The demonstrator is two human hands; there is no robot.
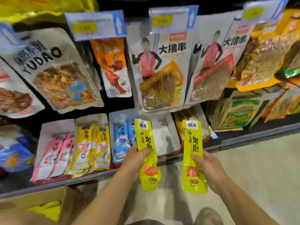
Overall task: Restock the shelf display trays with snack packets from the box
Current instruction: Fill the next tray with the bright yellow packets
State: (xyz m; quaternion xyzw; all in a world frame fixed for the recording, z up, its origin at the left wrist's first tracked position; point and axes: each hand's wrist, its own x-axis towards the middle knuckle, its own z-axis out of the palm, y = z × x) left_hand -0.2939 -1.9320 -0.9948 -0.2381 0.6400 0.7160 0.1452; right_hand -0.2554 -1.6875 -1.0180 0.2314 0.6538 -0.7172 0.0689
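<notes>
Mid-restock: our left hand [138,157] grips the left packet [145,135], our right hand [209,166] grips the right packet [193,143], both just before the white tray [164,137]; next we'd likely stand them inside.

Shop aisle. Shelf [259,134]: grey metal front rail, running at a slant across the view, with a dark back panel [118,104] behind. Large printed bags [160,70] hang in a row above the shelf, and price tags [95,25] with blue arrows sit over their tops. A green carton [238,111] stands on the shelf at right, under the bags. Floor [259,168] pale grey-beige, smooth. Light even, soft; edges of the view blurred.
</notes>
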